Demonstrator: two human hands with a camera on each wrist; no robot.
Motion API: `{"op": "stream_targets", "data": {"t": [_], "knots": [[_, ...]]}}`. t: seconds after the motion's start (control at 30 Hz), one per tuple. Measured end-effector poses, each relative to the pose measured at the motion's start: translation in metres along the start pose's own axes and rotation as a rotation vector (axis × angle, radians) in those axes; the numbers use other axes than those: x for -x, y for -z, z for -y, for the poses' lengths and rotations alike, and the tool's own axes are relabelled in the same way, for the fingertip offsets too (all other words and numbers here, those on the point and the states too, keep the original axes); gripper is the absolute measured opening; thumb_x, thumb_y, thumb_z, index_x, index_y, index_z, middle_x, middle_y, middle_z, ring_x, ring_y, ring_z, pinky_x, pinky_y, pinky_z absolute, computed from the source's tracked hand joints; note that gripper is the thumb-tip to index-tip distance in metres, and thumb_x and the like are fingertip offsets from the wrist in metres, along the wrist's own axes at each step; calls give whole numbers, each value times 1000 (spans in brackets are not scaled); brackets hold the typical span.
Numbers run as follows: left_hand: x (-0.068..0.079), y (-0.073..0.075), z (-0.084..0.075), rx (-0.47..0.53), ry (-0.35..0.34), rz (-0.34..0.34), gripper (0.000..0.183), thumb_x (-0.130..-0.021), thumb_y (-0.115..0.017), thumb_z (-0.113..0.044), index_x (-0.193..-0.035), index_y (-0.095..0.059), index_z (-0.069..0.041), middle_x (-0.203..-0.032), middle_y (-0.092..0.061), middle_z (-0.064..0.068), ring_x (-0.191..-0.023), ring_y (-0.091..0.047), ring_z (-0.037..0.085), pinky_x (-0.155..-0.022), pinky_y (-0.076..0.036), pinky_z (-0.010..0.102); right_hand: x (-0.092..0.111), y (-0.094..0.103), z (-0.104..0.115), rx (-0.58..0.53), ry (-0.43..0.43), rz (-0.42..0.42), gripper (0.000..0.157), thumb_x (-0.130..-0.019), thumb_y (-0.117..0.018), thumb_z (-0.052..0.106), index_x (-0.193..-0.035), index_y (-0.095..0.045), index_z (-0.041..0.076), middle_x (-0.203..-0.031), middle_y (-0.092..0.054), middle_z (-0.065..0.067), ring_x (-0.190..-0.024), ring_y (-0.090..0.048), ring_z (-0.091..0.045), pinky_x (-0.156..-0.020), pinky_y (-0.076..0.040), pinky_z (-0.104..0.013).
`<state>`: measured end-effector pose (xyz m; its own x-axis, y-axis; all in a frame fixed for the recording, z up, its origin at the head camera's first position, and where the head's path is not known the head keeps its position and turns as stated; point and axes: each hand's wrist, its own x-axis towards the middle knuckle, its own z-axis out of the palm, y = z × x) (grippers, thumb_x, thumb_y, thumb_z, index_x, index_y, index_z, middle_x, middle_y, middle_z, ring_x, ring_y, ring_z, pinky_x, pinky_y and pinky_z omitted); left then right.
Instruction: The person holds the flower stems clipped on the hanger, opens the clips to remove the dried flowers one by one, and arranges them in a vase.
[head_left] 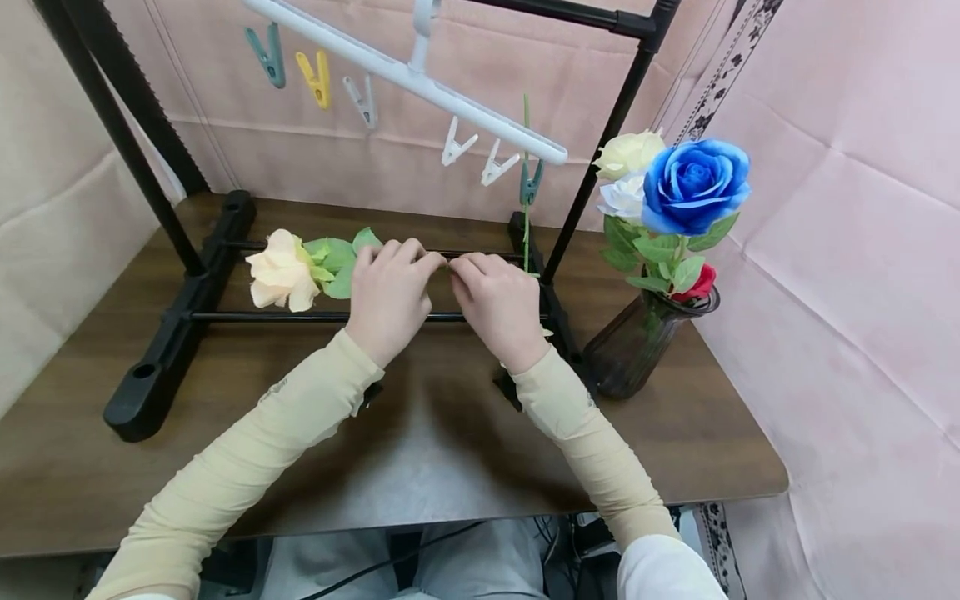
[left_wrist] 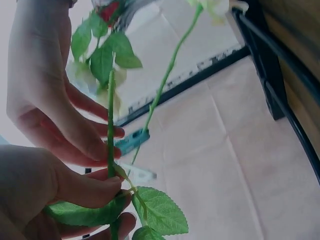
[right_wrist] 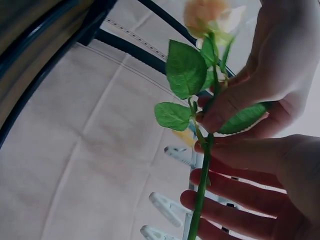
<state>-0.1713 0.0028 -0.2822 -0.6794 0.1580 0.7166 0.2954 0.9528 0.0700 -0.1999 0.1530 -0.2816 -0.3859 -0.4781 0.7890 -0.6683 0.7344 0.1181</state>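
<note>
A peach artificial rose (head_left: pixel 281 271) lies sideways in the air over the stand's lower bars, its bloom toward the left. My left hand (head_left: pixel 395 292) pinches its green stem beside the leaves (right_wrist: pixel 186 68). Right next to it, my right hand (head_left: pixel 501 308) holds the same stem (right_wrist: pixel 200 195) between thumb and fingers, with the bare end running past the fingers. Beyond the right hand, another flower stem (head_left: pixel 527 221) hangs upside down from a teal clothespin (head_left: pixel 531 182); its pale bloom (left_wrist: pixel 216 9) shows in the left wrist view and is mostly hidden in the head view.
A white hanger (head_left: pixel 405 73) with several clothespins hangs from the black stand (head_left: pixel 191 312). At the right, a glass vase (head_left: pixel 633 346) leans, holding a blue rose (head_left: pixel 696 187), pale roses and a red one. The brown table's front edge (head_left: pixel 420 525) is close to the person's lap.
</note>
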Motion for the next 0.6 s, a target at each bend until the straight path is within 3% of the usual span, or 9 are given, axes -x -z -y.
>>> {"op": "stream_targets", "data": {"t": [0.2, 0.3, 0.37, 0.47, 0.53, 0.6], "knots": [[4, -8, -11, 1, -43, -8, 29, -79, -60, 4, -97, -73, -13, -89, -69, 6, -85, -62, 27, -78, -42, 42, 15, 1, -8, 48, 22, 30, 10, -90, -66, 10, -96, -74, 11, -89, -75, 0, -77, -70, -15, -59, -55, -28], [4, -8, -18, 59, -70, -23, 27, -83, -62, 1, -106, -71, -11, -102, -67, 10, -100, -61, 30, -87, -44, 43, 22, 1, -17, 69, 46, 6, 11, -89, -66, 8, -96, -74, 11, -90, -74, 0, -78, -70, -15, -60, -55, -28], [5, -4, -28, 133, -130, -76, 29, -83, -67, -4, -112, -67, -8, -112, -64, 14, -112, -57, 32, -96, -43, 46, 27, 6, -24, 77, 53, -30, 14, -88, -64, 3, -96, -73, 11, -89, -74, 0, -77, -69, -16, -58, -55, -29], [5, 12, -50, 303, -302, -224, 35, -81, -73, -10, -114, -64, -4, -117, -61, 18, -120, -53, 35, -103, -42, 48, 33, 23, -36, 67, 37, -100, 17, -85, -62, 1, -94, -72, 11, -88, -73, -1, -75, -69, -18, -55, -54, -32], [5, 24, -67, 436, -476, -335, 30, -79, -73, -11, -108, -66, -3, -111, -65, 15, -114, -58, 32, -101, -45, 44, 36, 41, -46, 25, 1, -147, 14, -86, -63, 4, -93, -73, 11, -87, -73, -2, -75, -69, -20, -55, -54, -33], [5, 33, -82, 526, -664, -386, 19, -81, -70, -12, -99, -68, -5, -101, -69, 9, -103, -63, 25, -95, -48, 38, 38, 61, -57, -43, -47, -197, 9, -90, -64, 8, -91, -73, 10, -86, -74, -4, -76, -70, -22, -60, -55, -35]]}}
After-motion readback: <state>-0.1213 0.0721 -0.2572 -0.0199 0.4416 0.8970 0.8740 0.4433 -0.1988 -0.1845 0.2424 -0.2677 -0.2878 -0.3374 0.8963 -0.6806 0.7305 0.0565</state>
